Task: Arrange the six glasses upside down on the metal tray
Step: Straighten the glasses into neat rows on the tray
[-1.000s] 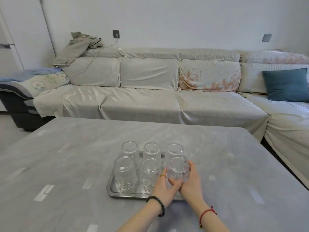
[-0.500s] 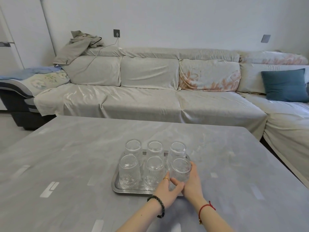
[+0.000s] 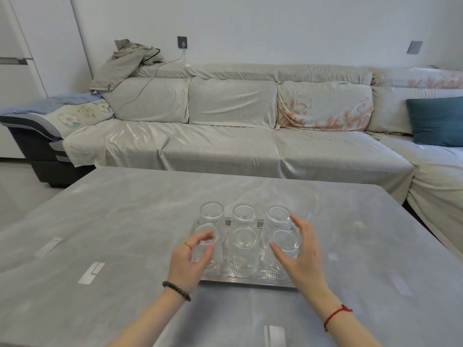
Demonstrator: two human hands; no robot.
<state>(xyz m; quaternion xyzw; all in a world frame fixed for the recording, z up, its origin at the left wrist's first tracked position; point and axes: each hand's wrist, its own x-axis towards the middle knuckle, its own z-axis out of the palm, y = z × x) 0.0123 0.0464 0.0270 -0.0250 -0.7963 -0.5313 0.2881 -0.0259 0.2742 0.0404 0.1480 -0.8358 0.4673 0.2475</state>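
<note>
While the long grey sofa (image 3: 225,136) fills the far side of the room, the grey tabletop (image 3: 125,221) spreads wide before the person. At its middle lies the metal tray (image 3: 245,281), bearing six glasses (image 3: 243,249) upside down, three in a far row and three in a near row. At seven o'clock of the tray, the left hand (image 3: 191,259) curls loosely around the near-left glass (image 3: 208,249), fingers parted; whether they touch it I cannot tell. At four o'clock, the right hand (image 3: 302,256) is spread wide beside the near-right glass (image 3: 280,254), thumb apart from the fingers, gripping nothing that I can see.
</note>
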